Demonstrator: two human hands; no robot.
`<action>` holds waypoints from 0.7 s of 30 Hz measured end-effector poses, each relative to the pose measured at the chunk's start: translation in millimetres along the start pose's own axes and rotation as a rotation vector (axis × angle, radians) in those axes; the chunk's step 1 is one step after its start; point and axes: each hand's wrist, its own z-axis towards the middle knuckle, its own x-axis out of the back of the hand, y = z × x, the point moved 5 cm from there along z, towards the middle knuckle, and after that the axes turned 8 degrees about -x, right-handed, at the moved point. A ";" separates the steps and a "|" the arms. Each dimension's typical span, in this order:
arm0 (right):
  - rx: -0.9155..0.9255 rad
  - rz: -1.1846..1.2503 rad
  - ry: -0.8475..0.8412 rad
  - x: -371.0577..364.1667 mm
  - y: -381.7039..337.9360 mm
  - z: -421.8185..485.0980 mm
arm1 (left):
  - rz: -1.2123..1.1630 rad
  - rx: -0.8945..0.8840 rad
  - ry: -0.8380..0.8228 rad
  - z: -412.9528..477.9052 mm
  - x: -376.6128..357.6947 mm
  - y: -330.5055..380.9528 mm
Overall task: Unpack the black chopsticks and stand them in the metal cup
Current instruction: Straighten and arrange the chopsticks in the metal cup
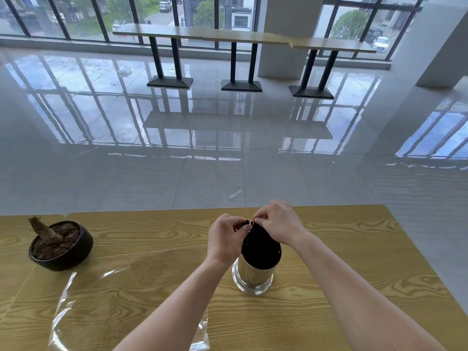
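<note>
A shiny metal cup (253, 277) stands on the wooden table (354, 262), right of centre. Black chopsticks (260, 247) stand bundled inside it, their tops rising above the rim. My left hand (225, 239) pinches the chopstick tops from the left. From the right, my right hand (278, 224) pinches the same tops with its fingertips. Both hands meet just above the cup. An empty clear plastic wrapper (121, 300) lies flat on the table to the left of my forearms.
A dark round pot (63, 252) with soil and a cut plant stump sits at the table's left. Beyond the table's far edge lies glossy tiled floor with a small scrap of wrapper (235, 194). High tables (243, 38) stand by the windows.
</note>
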 end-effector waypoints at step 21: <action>0.068 0.492 0.187 47.7 -36.2 -25.0 | -0.149 -0.128 0.121 6.0 25.4 53.1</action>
